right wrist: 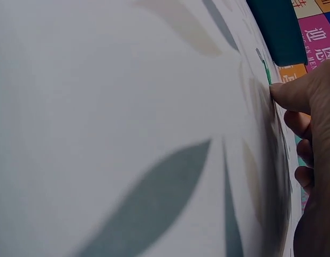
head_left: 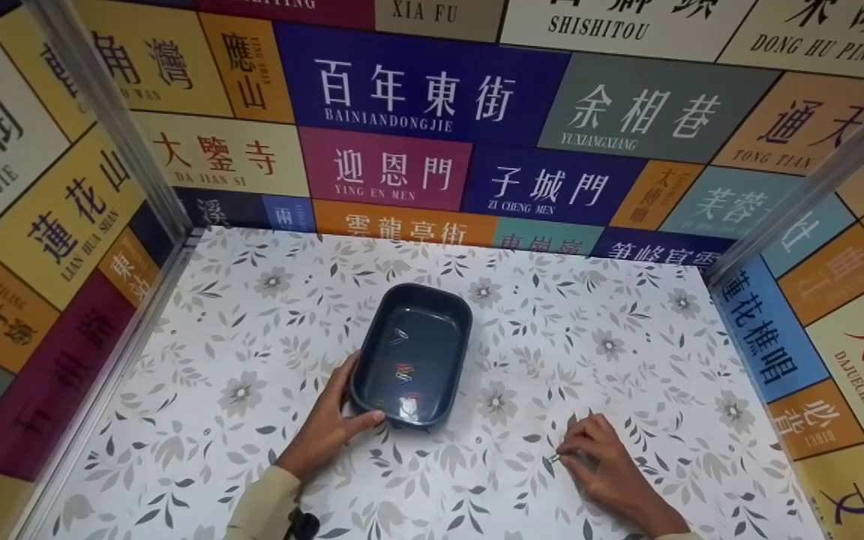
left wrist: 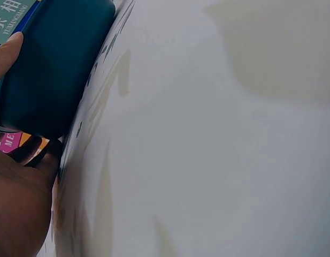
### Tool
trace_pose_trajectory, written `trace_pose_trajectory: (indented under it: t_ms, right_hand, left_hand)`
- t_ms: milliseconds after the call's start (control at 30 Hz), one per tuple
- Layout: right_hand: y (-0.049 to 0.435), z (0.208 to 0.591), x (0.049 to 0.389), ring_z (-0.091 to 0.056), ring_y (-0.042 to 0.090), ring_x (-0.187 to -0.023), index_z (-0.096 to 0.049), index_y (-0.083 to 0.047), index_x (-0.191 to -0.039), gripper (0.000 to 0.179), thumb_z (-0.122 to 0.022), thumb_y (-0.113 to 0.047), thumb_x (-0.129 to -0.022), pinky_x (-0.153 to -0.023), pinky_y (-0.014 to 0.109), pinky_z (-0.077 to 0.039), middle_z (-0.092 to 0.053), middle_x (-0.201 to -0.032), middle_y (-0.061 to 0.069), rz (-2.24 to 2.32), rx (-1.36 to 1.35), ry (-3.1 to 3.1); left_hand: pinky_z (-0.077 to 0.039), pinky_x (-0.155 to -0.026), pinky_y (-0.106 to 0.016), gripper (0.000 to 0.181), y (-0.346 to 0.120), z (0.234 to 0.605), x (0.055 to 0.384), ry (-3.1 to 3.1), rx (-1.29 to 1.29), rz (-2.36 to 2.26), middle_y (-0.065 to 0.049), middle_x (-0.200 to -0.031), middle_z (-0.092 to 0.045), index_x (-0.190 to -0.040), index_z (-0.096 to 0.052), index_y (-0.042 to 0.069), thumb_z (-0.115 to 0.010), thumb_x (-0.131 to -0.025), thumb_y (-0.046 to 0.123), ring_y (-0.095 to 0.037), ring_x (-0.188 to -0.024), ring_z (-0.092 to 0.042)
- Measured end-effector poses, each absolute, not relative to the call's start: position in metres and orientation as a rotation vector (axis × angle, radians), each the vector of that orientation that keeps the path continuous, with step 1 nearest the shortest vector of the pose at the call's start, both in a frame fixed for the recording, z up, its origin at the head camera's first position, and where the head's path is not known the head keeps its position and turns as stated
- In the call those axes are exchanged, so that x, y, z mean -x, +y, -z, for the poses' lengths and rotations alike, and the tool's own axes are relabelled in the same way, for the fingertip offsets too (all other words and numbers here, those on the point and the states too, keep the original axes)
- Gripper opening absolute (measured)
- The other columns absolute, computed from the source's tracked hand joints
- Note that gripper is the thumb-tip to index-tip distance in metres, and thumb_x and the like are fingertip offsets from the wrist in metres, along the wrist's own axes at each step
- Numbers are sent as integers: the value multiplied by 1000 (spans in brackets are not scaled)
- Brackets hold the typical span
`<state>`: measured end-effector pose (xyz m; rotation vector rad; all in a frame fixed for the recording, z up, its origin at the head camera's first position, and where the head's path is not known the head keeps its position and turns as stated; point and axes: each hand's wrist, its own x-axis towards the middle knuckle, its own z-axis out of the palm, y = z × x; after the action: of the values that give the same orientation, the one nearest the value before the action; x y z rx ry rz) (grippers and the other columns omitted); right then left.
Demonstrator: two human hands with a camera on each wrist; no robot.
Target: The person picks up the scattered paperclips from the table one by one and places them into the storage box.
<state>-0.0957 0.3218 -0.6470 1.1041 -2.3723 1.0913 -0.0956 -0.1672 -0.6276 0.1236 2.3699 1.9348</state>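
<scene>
A dark blue rectangular dish [head_left: 424, 358] stands on the table, with several small paper clips [head_left: 403, 373] in different colours lying inside it. My left hand [head_left: 331, 420] holds the dish at its near left corner. The left thumb [left wrist: 8, 53] lies at the rim, and the fingers wrap the outer side, partly hidden. Off to the right of the dish, my right hand [head_left: 603, 461] pinches a thin green paper clip [right wrist: 267, 72] between thumb and forefinger, low over the tabletop. The other right fingers are curled in toward the palm.
White cloth with grey flowers and leaves covers the table [head_left: 267, 330]. Panels with coloured street-name signs [head_left: 417, 90] rise behind and on both sides. Metal posts [head_left: 113, 120] stand at the back corners. A dark band [head_left: 303, 523] sits at the left wrist.
</scene>
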Motion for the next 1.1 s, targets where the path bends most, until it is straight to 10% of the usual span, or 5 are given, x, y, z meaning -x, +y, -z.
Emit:
trace_pose_trajectory:
  t_ms: [667,933,1100]
  right_hand:
    - [322,647,95,-56,17,-102,-76,-18,-97,9,-81,-12,-99,-96,22,-41,-67,-104,-1,-1124,-1101,-2419]
    - [315,647,93,-58,23,-93,-75,-13,-89,44,-86,23,-69,-94,20,-43,-68,-94,5,-1185,-1022,-2347]
    - [310,645,92,-58,23,-91,-75,-13,-87,44,-87,25,-68,-91,19,-44,-69,-91,4,-1214,-952,-2370]
  left_hand:
    - [-27,-132,-52,107,-168,628,94,2351,-109,-1943,-9,-180,-27,-178,-21,20,-89,-95,17,-33,-165,-29]
    - [-27,-132,-51,108,-169,629,94,2368,-112,-1938,-9,-179,-28,-178,-22,20,-90,-94,17,-32,-165,-29]
    - [-25,-133,-49,108,-169,629,94,2355,-118,-1951,-8,-180,-27,-178,-23,24,-90,-93,15,-31,-166,-28]
